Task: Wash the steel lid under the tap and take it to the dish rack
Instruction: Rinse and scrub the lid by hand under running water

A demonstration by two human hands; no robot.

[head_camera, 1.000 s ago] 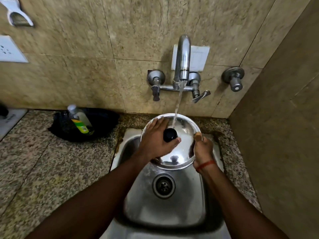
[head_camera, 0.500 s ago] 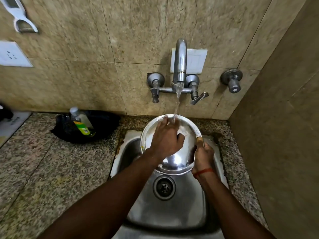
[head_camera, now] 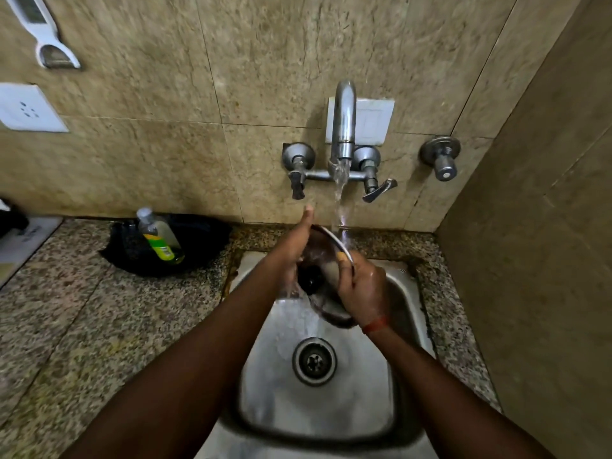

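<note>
Steel lid (head_camera: 326,260) tilted on edge under tap (head_camera: 344,127); wet.

Left hand (head_camera: 294,246): flat, fingers straight, pointing away, palm turned toward right hand.
Right hand (head_camera: 359,289): grip closed, thumb on top, wet, red band at wrist.
Forearms: both extended forward, converging.

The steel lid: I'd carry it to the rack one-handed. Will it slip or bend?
The steel lid is wet under the running tap, so probably slippery. It looks thin yet rigid, likely light. The right hand pinches its rim; the black knob may give a surer grip.
</note>
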